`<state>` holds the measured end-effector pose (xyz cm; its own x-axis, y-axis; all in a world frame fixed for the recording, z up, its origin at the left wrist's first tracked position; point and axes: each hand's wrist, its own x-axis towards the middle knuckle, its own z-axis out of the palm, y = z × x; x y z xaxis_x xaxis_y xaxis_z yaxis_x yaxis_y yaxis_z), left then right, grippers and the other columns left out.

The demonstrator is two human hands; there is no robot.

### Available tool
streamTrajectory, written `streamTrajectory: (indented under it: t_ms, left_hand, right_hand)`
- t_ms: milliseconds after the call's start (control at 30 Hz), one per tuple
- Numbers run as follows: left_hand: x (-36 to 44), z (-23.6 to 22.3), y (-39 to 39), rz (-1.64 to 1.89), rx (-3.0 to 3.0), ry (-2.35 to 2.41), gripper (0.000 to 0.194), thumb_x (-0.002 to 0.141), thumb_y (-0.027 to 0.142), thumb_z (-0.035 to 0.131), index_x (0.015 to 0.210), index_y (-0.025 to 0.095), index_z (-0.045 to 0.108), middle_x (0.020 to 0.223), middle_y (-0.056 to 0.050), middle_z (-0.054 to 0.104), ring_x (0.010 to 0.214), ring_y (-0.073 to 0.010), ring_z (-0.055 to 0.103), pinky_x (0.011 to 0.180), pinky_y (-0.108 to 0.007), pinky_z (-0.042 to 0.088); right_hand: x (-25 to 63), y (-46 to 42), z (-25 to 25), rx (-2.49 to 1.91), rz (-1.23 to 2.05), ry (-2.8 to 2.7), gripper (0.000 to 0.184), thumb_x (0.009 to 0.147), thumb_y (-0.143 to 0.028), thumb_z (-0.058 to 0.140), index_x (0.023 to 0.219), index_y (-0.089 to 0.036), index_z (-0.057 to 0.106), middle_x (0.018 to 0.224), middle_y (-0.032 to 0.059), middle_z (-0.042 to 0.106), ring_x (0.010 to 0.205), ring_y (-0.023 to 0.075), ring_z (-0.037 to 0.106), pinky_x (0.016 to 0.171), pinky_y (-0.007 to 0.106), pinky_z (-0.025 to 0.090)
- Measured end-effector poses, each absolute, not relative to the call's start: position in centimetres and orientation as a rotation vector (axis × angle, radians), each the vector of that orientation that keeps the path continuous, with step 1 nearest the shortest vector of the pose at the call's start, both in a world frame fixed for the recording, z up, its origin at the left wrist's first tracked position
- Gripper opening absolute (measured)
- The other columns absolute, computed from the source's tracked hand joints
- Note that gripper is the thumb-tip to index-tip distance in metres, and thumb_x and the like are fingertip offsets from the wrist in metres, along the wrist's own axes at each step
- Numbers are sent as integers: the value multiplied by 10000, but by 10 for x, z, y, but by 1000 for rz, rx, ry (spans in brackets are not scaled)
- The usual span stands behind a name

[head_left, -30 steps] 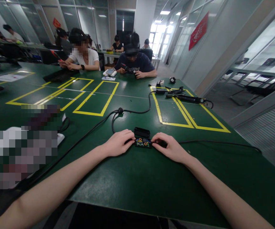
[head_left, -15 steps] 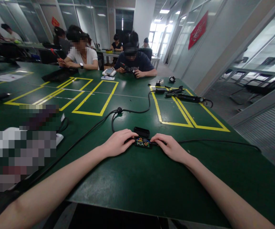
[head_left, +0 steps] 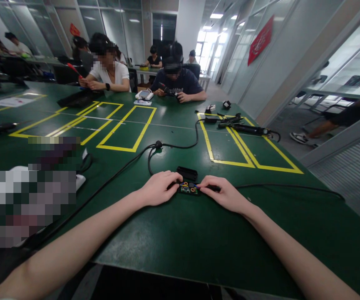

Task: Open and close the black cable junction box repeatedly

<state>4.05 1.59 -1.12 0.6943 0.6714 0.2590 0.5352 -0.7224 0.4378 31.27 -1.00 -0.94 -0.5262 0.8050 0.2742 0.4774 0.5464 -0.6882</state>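
Observation:
An opened black power adapter (head_left: 188,189) lies on the green table in front of me, its circuit board with copper-coloured coils facing up. Just behind it rests a black casing half (head_left: 187,173), hollow side up. My left hand (head_left: 162,187) is closed on the adapter's left end, thumb and fingers pinching it. At the opposite end, my right hand (head_left: 222,191) pinches the black power cable (head_left: 267,185) where it meets the board, with a bit of blue wire by the fingertips. The fingers partly cover both ends.
A second black cable (head_left: 114,177) with a round knot (head_left: 158,144) crosses the table to the left. Black tools (head_left: 242,127) lie at the back right among yellow tape outlines. A blurred-out pale object (head_left: 20,204) sits at left. Two people sit across the table.
My right hand's fingertips have shifted slightly, and more black cable shows beneath them. The view has moved a little. A walking person's legs now appear beyond the glass at right.

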Motion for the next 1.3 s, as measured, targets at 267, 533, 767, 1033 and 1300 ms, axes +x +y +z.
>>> streamTrajectory:
  t_ms: [267, 533, 767, 1033, 1300]
  left_hand:
    - [38, -8, 14, 712, 2624, 896, 124, 950, 292, 624, 873, 195, 632, 994, -56, 655, 922, -216, 627, 840, -358, 511]
    - [37, -14, 13, 743, 2695, 841, 295, 893, 354, 727, 1136, 205, 653, 1531, -157, 525, 1365, -332, 526, 1109, -527, 457]
    - [38, -14, 15, 683, 2740, 739, 367, 967, 279, 644, 1324, 199, 616, 1317, -113, 705, 1261, -262, 629, 1111, -459, 474]
    - [36, -11, 14, 667, 2790, 664, 312, 993, 266, 608, 1289, 191, 669, 1278, -110, 729, 1233, -260, 634, 1086, -457, 479]
    - [37, -10, 13, 698, 2789, 656, 324, 958, 241, 649, 1277, 193, 685, 1258, -111, 740, 1199, -270, 645, 1002, -438, 514]
  right_hand:
    - [316, -12, -4, -902, 377, -2389, 182, 1001, -271, 596, 953, -223, 764, 977, 89, 735, 864, 221, 675, 785, 392, 551]
    - [311, -8, -20, -1029, 152, -2249, 259, 998, -296, 575, 1179, -261, 757, 1108, 110, 675, 993, 253, 657, 847, 431, 574]
    - [303, -4, -31, -1194, 219, -2260, 302, 1016, -336, 575, 1263, -268, 734, 1310, 121, 701, 1197, 307, 629, 1029, 570, 515]
    - [302, -2, -25, -1130, 475, -2039, 160, 975, -270, 641, 944, -243, 796, 1149, 89, 738, 1079, 245, 704, 989, 434, 569]
    - [298, -5, -24, -1100, 833, -1768, 223, 874, -286, 727, 1086, -232, 680, 1135, 65, 684, 893, 179, 701, 806, 344, 635]
